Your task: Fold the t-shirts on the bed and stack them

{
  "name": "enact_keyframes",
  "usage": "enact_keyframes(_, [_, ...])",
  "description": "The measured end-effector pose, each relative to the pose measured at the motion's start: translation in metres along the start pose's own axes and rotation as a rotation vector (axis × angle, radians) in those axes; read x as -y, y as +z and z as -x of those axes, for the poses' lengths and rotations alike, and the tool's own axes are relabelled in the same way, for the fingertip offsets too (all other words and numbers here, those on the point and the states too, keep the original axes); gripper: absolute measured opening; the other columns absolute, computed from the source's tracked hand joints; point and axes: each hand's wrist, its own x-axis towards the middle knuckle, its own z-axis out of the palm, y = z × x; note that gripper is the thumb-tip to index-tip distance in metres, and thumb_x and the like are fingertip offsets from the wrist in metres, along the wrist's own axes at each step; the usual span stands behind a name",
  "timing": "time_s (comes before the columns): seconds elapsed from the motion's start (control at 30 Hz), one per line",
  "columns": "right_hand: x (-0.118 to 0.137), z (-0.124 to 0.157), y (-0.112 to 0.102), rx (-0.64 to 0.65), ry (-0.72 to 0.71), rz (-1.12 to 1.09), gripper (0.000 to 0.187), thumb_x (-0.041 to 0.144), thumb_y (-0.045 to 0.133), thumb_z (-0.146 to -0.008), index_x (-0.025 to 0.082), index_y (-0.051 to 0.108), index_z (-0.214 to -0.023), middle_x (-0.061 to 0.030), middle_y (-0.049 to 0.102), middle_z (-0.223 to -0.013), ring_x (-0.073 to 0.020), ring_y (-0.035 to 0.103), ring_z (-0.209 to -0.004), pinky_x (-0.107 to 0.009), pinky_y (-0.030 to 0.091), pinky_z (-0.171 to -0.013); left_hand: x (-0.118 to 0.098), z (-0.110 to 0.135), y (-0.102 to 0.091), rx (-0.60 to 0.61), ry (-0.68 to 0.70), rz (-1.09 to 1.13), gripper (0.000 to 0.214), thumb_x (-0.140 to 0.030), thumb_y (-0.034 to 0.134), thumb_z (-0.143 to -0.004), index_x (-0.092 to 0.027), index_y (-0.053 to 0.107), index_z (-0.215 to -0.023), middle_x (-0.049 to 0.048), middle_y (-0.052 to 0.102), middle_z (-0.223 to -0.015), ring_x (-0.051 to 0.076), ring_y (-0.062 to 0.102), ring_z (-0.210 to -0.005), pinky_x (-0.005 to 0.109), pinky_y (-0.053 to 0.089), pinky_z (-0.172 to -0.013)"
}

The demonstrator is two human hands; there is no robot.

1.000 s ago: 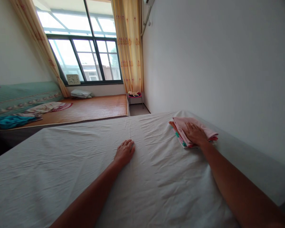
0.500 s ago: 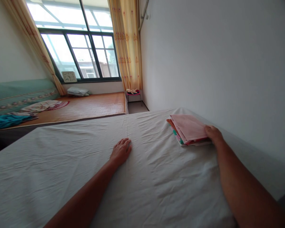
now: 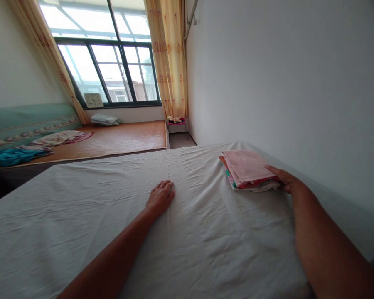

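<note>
A folded stack of cloths, pink on top with red, teal and white layers beneath, lies on the white bed sheet near the wall. My right hand grips the stack's near right corner. The thumb lies along the pink top and the fingers tuck under the edge. My left hand rests flat on the sheet at the middle of the bed, fingers stretched out and holding nothing.
A grey wall runs along the bed's right side. Beyond the bed are a second bed with a bamboo mat and loose clothes. A small pink stool stands by the yellow curtain under the window.
My right hand slid off the top of the folded stack to its near right corner and took hold of the edge. The left hand stayed flat on the sheet.
</note>
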Motion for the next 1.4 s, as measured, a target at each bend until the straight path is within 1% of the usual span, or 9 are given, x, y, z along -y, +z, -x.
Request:
enact_keyframes(0.1, [0.004,0.009,0.005,0.126,0.138,-0.055,0.029,0.041,0.063,-0.079,0.015,0.065,-0.090,-0.0113,0.074,-0.079,-0.0234,0.070,-0.071,-0.032,0.059,-0.066,0.000,0.000,0.000,0.003,0.004,-0.019,0.039,-0.032,0.038,-0.092,-0.021,0.052,-0.126,0.0085,0.048,-0.138,0.024,0.040,-0.129,0.041,0.034,-0.104])
enact_keyframes(0.23, [0.009,0.016,0.010,0.203,0.145,-0.036,0.030,0.040,0.059,-0.082,0.013,0.066,-0.091,-0.0133,0.074,-0.085,-0.0231,0.071,-0.075,-0.032,0.058,-0.073,0.002,-0.001,0.001,0.000,0.009,-0.028,0.039,-0.032,0.038,-0.091,-0.020,0.052,-0.126,0.0086,0.048,-0.138,0.024,0.040,-0.129,0.041,0.034,-0.104])
enact_keyframes(0.63, [0.011,0.022,0.019,0.219,0.130,-0.103,0.025,0.038,0.056,-0.083,0.015,0.065,-0.089,-0.0121,0.074,-0.085,-0.0228,0.070,-0.075,-0.032,0.058,-0.075,0.003,0.000,0.002,-0.014,0.022,-0.022,0.039,-0.033,0.038,-0.091,-0.021,0.052,-0.126,0.0083,0.048,-0.138,0.024,0.041,-0.128,0.041,0.034,-0.104])
enact_keyframes(0.77, [0.007,0.020,0.024,0.188,0.082,-0.124,0.022,0.033,0.060,-0.080,0.015,0.065,-0.091,-0.0107,0.074,-0.081,-0.0233,0.070,-0.071,-0.032,0.059,-0.071,0.004,0.000,0.004,-0.015,0.019,-0.018,0.039,-0.034,0.038,-0.091,-0.022,0.052,-0.126,0.0076,0.048,-0.138,0.025,0.040,-0.128,0.042,0.034,-0.104])
enact_keyframes(0.9, [0.009,0.022,0.044,0.151,-0.086,-0.226,0.025,0.028,0.059,-0.078,0.017,0.062,-0.100,-0.0085,0.074,-0.089,-0.0235,0.070,-0.079,-0.033,0.059,-0.075,0.006,0.002,0.008,-0.029,0.003,0.008,0.037,-0.033,0.041,-0.091,-0.024,0.054,-0.124,0.0060,0.049,-0.137,0.025,0.039,-0.129,0.042,0.034,-0.105])
enact_keyframes(1.03, [0.027,0.040,0.080,0.179,-0.256,-0.200,0.034,0.034,0.058,-0.079,0.019,0.059,-0.110,-0.0102,0.071,-0.102,-0.0253,0.068,-0.090,-0.035,0.058,-0.078,0.003,0.003,-0.003,-0.115,0.062,0.196,0.034,-0.028,0.042,-0.091,-0.021,0.056,-0.121,0.0077,0.055,-0.131,0.022,0.047,-0.122,0.040,0.037,-0.104])
enact_keyframes(1.2, [0.067,0.089,0.159,0.306,-0.535,0.048,0.050,0.046,0.061,-0.078,0.021,0.055,-0.121,-0.0098,0.065,-0.116,-0.0268,0.063,-0.101,-0.036,0.054,-0.083,-0.027,0.003,-0.060,-0.413,0.213,0.524,0.034,-0.030,0.036,-0.095,-0.021,0.057,-0.120,0.0074,0.059,-0.122,0.019,0.051,-0.117,0.036,0.039,-0.103])
enact_keyframes(1.3, [0.082,0.118,0.219,0.357,-0.724,0.233,0.052,0.048,0.064,-0.077,0.020,0.056,-0.120,-0.0074,0.065,-0.111,-0.0258,0.062,-0.099,-0.037,0.051,-0.084,-0.040,0.006,-0.094,-0.342,0.260,0.615,0.036,-0.037,0.037,-0.094,-0.021,0.059,-0.118,0.0073,0.062,-0.115,0.019,0.058,-0.105,0.033,0.046,-0.093])
enact_keyframes(1.4, [0.082,0.136,0.273,0.431,-0.895,0.327,0.055,0.046,0.063,-0.078,0.020,0.051,-0.125,-0.0063,0.063,-0.113,-0.0248,0.060,-0.099,-0.037,0.050,-0.084,-0.026,0.016,-0.112,-0.248,0.194,0.554,0.038,-0.044,0.050,-0.088,-0.019,0.061,-0.114,0.0079,0.065,-0.106,0.021,0.063,-0.093,0.034,0.050,-0.085])
